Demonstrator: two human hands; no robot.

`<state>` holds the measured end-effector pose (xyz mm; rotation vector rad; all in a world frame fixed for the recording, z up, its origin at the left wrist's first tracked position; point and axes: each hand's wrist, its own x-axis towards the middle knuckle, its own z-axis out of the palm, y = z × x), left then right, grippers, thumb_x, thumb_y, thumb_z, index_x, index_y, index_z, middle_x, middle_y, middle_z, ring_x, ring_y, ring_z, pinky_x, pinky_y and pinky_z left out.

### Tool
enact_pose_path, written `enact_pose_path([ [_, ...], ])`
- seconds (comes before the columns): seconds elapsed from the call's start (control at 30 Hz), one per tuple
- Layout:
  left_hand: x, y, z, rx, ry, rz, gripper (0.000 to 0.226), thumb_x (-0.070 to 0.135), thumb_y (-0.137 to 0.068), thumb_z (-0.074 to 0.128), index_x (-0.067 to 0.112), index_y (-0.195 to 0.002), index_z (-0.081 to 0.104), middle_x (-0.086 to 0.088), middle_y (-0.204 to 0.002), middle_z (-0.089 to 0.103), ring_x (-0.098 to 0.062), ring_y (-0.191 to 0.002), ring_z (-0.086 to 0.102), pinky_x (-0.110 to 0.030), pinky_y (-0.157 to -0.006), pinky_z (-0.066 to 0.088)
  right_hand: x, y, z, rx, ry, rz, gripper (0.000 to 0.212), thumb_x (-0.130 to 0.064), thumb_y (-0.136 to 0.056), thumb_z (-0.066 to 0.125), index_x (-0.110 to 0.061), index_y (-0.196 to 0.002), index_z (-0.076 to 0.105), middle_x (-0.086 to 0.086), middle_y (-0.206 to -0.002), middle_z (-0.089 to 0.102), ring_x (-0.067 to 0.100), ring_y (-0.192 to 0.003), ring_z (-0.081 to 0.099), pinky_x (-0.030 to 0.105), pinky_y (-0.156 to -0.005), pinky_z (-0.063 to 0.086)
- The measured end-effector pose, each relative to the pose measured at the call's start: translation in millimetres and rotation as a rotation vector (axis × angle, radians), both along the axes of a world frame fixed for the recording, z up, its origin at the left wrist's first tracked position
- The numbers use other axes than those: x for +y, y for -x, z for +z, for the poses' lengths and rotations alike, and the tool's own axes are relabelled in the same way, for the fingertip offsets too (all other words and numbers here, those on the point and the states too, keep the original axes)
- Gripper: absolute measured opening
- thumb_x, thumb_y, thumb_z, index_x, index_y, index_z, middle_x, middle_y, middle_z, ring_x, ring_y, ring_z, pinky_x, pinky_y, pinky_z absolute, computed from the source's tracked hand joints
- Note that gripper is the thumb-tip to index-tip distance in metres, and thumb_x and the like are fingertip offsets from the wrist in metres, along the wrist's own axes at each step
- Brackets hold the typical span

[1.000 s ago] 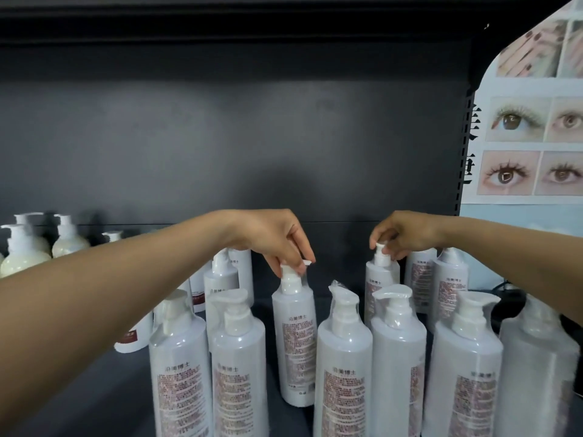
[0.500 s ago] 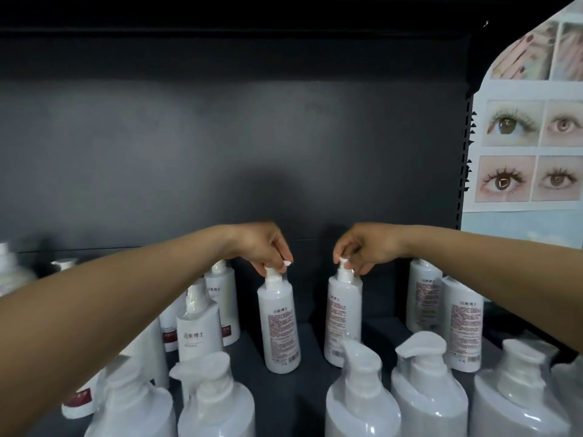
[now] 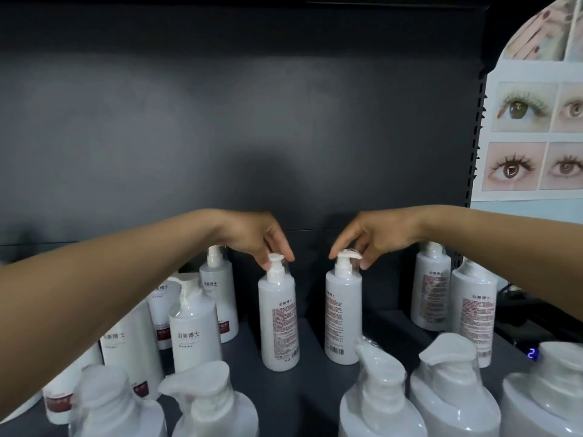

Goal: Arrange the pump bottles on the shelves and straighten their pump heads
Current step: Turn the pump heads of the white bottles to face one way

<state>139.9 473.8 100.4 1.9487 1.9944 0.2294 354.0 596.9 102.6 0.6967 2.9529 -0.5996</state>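
Two white pump bottles stand upright side by side in the middle of the dark shelf [image 3: 312,389], printed back labels facing me. My left hand [image 3: 257,239] reaches down from the left and pinches the pump head of the left bottle [image 3: 278,320] between thumb and fingertips. From the right, my right hand [image 3: 370,239] pinches the plastic-wrapped pump head of the right bottle [image 3: 343,316] in the same way. A narrow gap separates the two bottles.
More white bottles cluster at the left [image 3: 194,326], partly behind my left forearm. Two stand at the back right [image 3: 430,294]. A front row of several wrapped pump heads [image 3: 448,373] fills the bottom edge. A poster of eyes [image 3: 533,137] hangs right, with a small blue-lit display [image 3: 532,354] below.
Both hands carried their bottles deeper onto the shelf and closer together, and the bottles now stand there. The fingers are less curled over the pump heads. The view moved nearer.
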Motion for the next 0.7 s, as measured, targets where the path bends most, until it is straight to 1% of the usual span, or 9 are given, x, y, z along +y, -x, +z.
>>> enact_pose_path([
  [0.1,-2,4,3,0.017,0.001,0.018,0.039,0.005,-0.078,0.071,0.017,-0.115,0.066,0.002,-0.1,0.072,-0.002,-0.083,0.064,-0.01,-0.078,0.046,3,0,3,-0.017,0.017,0.001,0.048,0.002,-0.077,0.072,-0.019,-0.12,0.064,-0.019,-0.094,0.07,-0.01,-0.077,0.065,0.007,-0.08,0.049],
  [0.17,-2,3,2,0.034,-0.026,0.028,0.037,0.012,-0.078,0.073,0.018,-0.115,0.066,0.011,-0.088,0.07,0.0,-0.078,0.063,-0.009,-0.076,0.046,5,2,2,0.0,0.003,-0.02,0.041,-0.01,-0.077,0.076,-0.017,-0.116,0.065,-0.009,-0.098,0.071,-0.003,-0.081,0.068,0.01,-0.079,0.051],
  [0.27,1,-3,-4,-0.041,-0.074,0.068,0.032,0.016,-0.081,0.071,0.008,-0.112,0.066,0.002,-0.084,0.069,-0.007,-0.069,0.065,-0.013,-0.07,0.054,2,9,-7,0.064,-0.112,-0.074,0.031,-0.033,-0.074,0.078,-0.01,-0.093,0.069,0.005,-0.08,0.073,0.016,-0.07,0.069,0.017,-0.063,0.054],
  [0.33,3,-6,-7,0.057,-0.133,0.069,0.028,0.021,-0.081,0.07,0.006,-0.105,0.069,0.003,-0.075,0.066,-0.005,-0.058,0.061,-0.013,-0.059,0.051,1,12,-10,0.06,-0.213,-0.099,0.037,-0.043,-0.073,0.076,-0.009,-0.082,0.067,0.012,-0.078,0.073,0.017,-0.065,0.068,0.021,-0.06,0.052],
  [0.37,3,-5,-7,0.146,-0.161,0.051,0.027,0.024,-0.08,0.071,0.008,-0.102,0.07,0.009,-0.07,0.063,-0.003,-0.057,0.057,-0.013,-0.057,0.046,1,12,-10,0.052,-0.225,-0.101,0.037,-0.043,-0.074,0.075,-0.008,-0.082,0.067,0.013,-0.08,0.074,0.016,-0.066,0.067,0.023,-0.064,0.052],
  [0.43,1,-2,-4,0.254,-0.159,0.001,0.025,0.026,-0.078,0.073,0.013,-0.099,0.071,0.015,-0.072,0.061,-0.005,-0.067,0.057,-0.015,-0.064,0.042,1,10,-8,0.029,-0.164,-0.079,0.029,-0.032,-0.076,0.077,-0.008,-0.091,0.069,0.011,-0.092,0.073,0.013,-0.075,0.065,0.024,-0.075,0.052],
  [0.53,-1,4,-2,0.192,-0.127,-0.01,0.027,0.015,-0.08,0.071,0.011,-0.106,0.069,0.002,-0.102,0.069,-0.015,-0.096,0.064,-0.023,-0.089,0.047,1,6,-5,0.02,-0.063,-0.043,0.02,-0.007,-0.08,0.072,-0.011,-0.099,0.069,0.009,-0.103,0.071,0.01,-0.085,0.064,0.026,-0.087,0.051],
  [0.6,-1,4,-3,0.155,-0.146,-0.004,0.025,0.012,-0.082,0.069,0.008,-0.106,0.069,-0.004,-0.107,0.071,-0.016,-0.097,0.065,-0.026,-0.091,0.048,4,8,-7,0.039,-0.061,-0.037,0.019,-0.003,-0.081,0.07,-0.013,-0.096,0.069,0.007,-0.098,0.071,0.008,-0.079,0.065,0.02,-0.08,0.053],
  [0.7,5,7,-4,0.19,-0.169,0.023,0.022,0.014,-0.081,0.069,0.008,-0.103,0.07,-0.005,-0.105,0.072,-0.012,-0.089,0.062,-0.024,-0.084,0.046,6,16,-7,0.062,-0.052,-0.049,0.019,-0.001,-0.082,0.068,-0.011,-0.098,0.069,0.002,-0.091,0.069,0.002,-0.072,0.063,0.009,-0.066,0.048],
])
